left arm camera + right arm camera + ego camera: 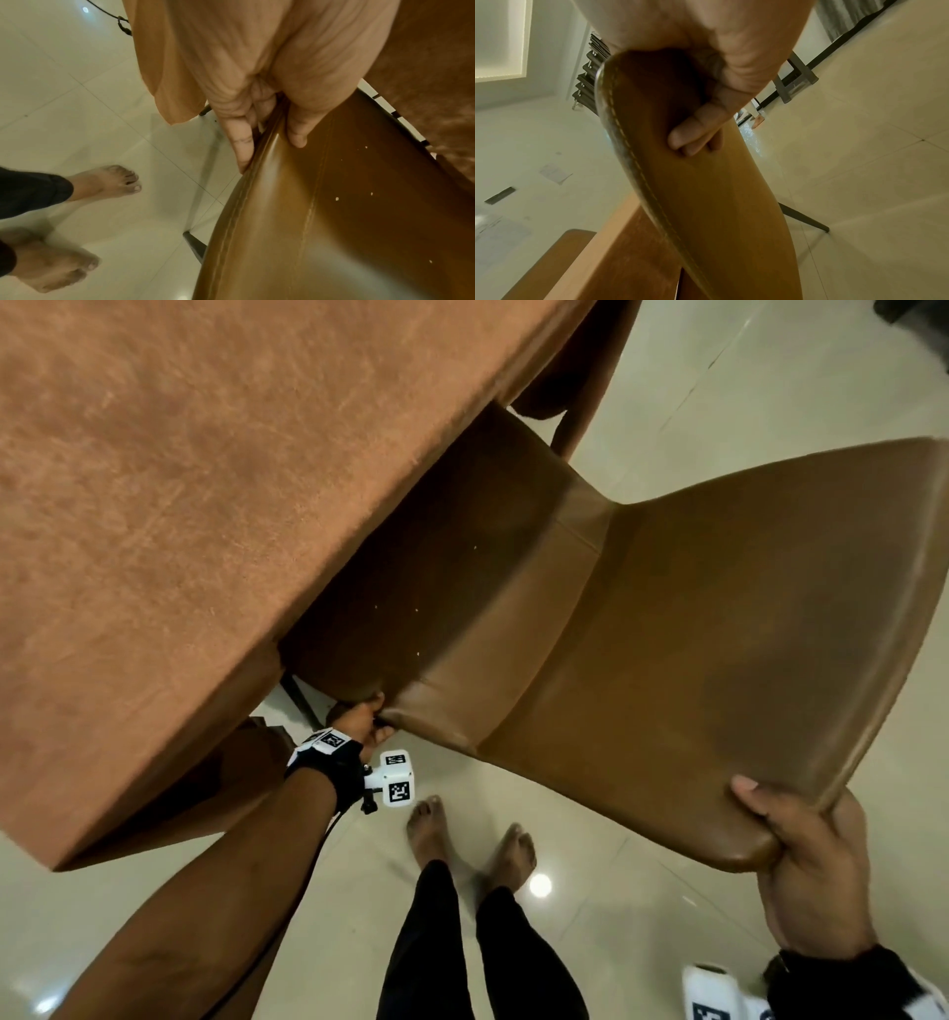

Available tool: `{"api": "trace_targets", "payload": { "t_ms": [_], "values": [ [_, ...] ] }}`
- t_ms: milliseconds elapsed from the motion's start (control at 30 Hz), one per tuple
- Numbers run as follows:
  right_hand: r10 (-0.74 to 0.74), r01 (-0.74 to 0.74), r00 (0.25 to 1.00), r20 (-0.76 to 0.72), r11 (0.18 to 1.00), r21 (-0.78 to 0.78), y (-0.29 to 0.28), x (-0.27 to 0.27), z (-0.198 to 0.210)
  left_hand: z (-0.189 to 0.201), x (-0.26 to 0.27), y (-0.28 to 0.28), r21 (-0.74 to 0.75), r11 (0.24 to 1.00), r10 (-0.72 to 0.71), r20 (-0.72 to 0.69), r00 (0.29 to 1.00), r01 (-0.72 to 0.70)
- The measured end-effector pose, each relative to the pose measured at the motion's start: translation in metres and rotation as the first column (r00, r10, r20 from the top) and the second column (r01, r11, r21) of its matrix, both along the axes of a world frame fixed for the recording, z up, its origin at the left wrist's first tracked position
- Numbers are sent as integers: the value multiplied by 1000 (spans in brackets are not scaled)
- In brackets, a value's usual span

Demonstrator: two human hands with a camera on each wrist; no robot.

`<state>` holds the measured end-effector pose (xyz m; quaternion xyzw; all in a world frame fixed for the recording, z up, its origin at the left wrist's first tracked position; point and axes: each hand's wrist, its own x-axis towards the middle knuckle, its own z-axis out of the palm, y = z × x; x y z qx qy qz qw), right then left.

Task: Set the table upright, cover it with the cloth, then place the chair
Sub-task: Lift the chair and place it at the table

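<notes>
The brown leather-covered chair with the curved back (642, 618) is held in both hands, its seat already partly under the edge of the worktop draped in the rust-orange suede-like cloth (205, 505). The left hand (362, 721) grips the seat's side rim, thumb on top and fingers (241, 146) curled beneath; the right hand (806, 855) is clamped on the top corner of the backrest, thumb in front, fingers (693, 140) wrapped behind. To finish well, I judge the chair should go in squarely, low and level, so the thin dark metal legs (805, 219) meet the pale glossy tiled floor (642, 916) together. The hanging cloth edge lies just beyond the left fingers and could snag or be dragged. Open floor lies behind the right fingers; another chair of the same brown (565, 377) stands at the worktop's far side.
</notes>
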<state>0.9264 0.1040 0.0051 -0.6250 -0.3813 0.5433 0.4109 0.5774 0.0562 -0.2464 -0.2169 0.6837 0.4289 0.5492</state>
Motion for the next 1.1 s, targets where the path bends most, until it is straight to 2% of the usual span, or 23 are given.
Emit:
{"api": "trace_targets", "payload": {
  "t_ms": [100, 333, 767, 1100],
  "values": [
    [-35, 35, 999, 2, 999, -1, 1, -6, 1, -1, -2, 0, 3, 999, -45, -23, 999, 45],
    [-83, 84, 996, 42, 996, -33, -1, -13, 6, 3, 1, 0, -20, 998, -54, -93, 994, 53],
    [-180, 170, 977, 112, 981, 88, -11, -21, 2, 1, -7, 7, -39, 992, -121, -24, 992, 120],
    [-172, 162, 972, 161, 984, 70, -9, -16, 0, 4, -17, 10, -71, 992, -109, -39, 993, 106]
  ]
}}
